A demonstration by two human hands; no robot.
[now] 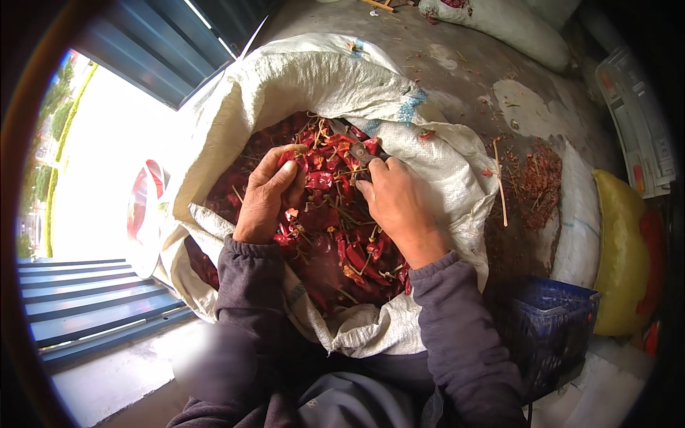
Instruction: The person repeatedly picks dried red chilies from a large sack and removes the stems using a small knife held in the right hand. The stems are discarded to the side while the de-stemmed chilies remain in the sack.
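A white woven sack (307,78) stands in front of me with its top rolled open. Dried red chili peppers (319,242) with pale stems fill it. Over the left part of the heap, my left hand (265,194) is closed, pinching a red chili pepper (293,155) between thumb and fingers. My right hand (402,202) is wrapped around metal scissors (362,153) over the right part of the heap. Their blades point up and left among the peppers, toward the left hand; the handles are mostly hidden by my fingers.
A blue plastic crate (549,307) sits at my lower right. Beyond it are a yellow sack (617,250) and a white sack (576,228). Chili scraps (539,175) and a thin stick (499,185) lie on the concrete floor. Blue corrugated metal (157,46) borders the bright opening at left.
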